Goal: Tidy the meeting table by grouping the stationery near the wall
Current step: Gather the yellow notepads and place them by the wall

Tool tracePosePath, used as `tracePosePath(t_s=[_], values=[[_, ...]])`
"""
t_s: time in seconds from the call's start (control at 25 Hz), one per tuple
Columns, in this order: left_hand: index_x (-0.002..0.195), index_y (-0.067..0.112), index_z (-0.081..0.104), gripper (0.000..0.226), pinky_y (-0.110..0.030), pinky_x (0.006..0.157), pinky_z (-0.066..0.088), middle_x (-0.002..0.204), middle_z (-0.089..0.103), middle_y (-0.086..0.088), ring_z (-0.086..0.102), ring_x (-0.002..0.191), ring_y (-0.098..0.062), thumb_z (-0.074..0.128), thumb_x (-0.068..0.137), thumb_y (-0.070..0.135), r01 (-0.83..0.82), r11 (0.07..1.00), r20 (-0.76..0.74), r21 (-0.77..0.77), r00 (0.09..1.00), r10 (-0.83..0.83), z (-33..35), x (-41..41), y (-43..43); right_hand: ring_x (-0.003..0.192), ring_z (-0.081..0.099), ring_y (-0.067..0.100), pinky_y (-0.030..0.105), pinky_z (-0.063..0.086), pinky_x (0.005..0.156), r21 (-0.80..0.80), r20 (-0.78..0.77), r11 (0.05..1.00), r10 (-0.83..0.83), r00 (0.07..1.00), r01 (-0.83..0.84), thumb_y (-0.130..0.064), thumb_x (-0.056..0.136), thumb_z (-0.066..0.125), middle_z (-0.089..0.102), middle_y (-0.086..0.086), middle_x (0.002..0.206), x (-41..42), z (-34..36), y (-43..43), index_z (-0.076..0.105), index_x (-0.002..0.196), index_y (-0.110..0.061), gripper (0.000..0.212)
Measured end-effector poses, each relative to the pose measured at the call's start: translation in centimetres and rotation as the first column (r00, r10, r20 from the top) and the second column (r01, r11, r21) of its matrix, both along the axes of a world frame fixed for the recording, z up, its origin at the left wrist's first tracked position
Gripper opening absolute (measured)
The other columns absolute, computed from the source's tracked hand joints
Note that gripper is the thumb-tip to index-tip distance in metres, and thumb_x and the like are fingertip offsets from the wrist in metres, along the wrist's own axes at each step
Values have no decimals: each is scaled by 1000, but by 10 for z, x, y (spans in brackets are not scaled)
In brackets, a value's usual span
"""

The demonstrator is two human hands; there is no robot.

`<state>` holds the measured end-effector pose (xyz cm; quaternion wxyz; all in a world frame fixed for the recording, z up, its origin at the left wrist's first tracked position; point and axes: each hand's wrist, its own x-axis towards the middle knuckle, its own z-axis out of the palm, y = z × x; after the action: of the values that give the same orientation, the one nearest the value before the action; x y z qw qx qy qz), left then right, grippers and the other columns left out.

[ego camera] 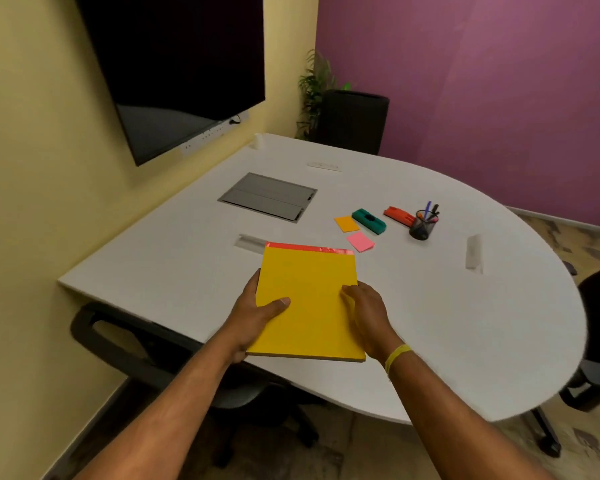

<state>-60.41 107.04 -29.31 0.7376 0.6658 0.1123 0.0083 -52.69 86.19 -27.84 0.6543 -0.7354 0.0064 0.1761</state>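
- Two hands grip one yellow notepad (307, 301) in the head view, holding it over the near part of the white meeting table (465, 323).
- Left hand (257, 315) clasps the pad's left edge, thumb lying flat on the yellow cover and the other fingers hidden beneath.
- Right hand (369, 318) closes on the pad's right edge, fingers curled over onto the cover; a yellow wristband (397, 356) circles that wrist.
- The pad has a red binding strip along its far edge (the side pointing away from the person), and whether its underside touches the table cannot be told.
- Beyond the pad, toward the middle of the table, lie a pink sticky note (360, 241) and an orange sticky note (346, 223), near each other but apart.
- Just beside the notes to the right sits a green stapler-like item (369, 221), then an orange-red one (398, 216), then a dark mesh pen cup (422, 226) with pens standing in it.
- A grey cable hatch (267, 196) is set into the tabletop nearer the yellow wall (32, 168), where a dark screen (174, 64) hangs.
- Two clear holders rest on the table: one (252, 242) just past the pad's far left corner, another (474, 252) well off to the right.
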Motion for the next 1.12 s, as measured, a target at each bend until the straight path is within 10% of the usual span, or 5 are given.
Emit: tracePosePath(t_s=[0.56, 1.12], values=[[136, 45, 41, 73, -32, 77, 57, 124, 63, 12, 65, 108, -16, 75, 71, 38, -32, 999, 57, -1, 998, 32, 36, -58, 274, 107, 66, 35, 47, 58, 85, 260, -144, 959, 153, 978, -112, -35, 86, 64, 66, 7, 123, -80, 16, 259, 54, 128, -24, 45], [121, 26, 58, 36, -38, 85, 57, 116, 71, 2, 69, 102, -19, 67, 86, 23, -36, 998, -160, -51, 987, 28, -45, 99, 413, 105, 67, 30, 42, 59, 81, 262, -129, 965, 44, 991, -9, -25, 79, 70, 66, 5, 124, 78, -50, 402, 53, 126, -25, 50]])
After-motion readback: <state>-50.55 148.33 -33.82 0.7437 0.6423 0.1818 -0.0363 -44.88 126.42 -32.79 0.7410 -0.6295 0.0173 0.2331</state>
